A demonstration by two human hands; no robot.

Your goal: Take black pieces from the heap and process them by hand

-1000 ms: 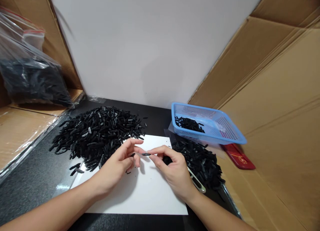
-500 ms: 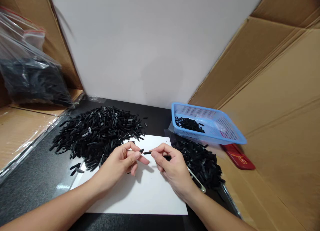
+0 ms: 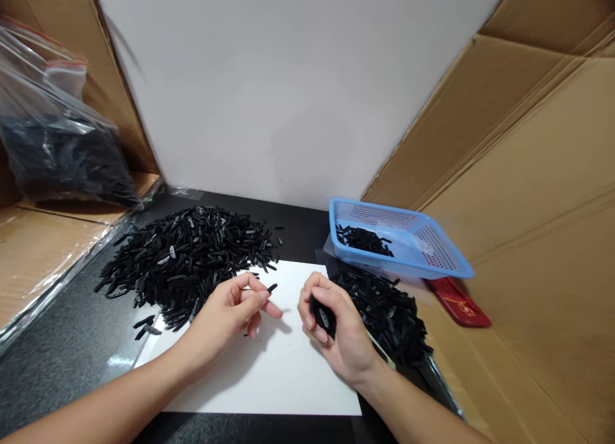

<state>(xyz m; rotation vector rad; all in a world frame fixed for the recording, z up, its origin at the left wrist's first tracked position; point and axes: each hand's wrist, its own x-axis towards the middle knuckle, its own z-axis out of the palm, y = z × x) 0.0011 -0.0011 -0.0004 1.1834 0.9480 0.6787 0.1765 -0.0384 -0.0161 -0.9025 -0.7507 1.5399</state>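
- The left hand (image 3: 230, 309) rests low over the white sheet (image 3: 283, 373), fingers loosely curled; a small black strip (image 3: 272, 287) pokes out past the fingertips, pinched between thumb and forefinger as far as I can see — most of it is hidden by the fingers.
- The right hand (image 3: 336, 332) is curled into a loose fist over the sheet's right part, closed around a bundle of black pieces (image 3: 323, 316); only their ends show between thumb and fingers, so how many there are cannot be told.
- Behind the left hand lies a big heap of black strips (image 3: 192, 255) on the dark surface (image 3: 62, 341), its near edge spilling onto the sheet.
- A second, smaller pile (image 3: 389, 309) sits just beside the right hand — the wrist covers part of it.
- A blue basket (image 3: 432, 258) beyond that pile holds a few more black pieces; something red (image 3: 459, 302) lies partly under its rim, too covered to identify.
- At far left, a clear plastic bag (image 3: 57, 149) of dark contents is cut off by the frame's edge.
- Cardboard walls (image 3: 528, 175) close in both sides.
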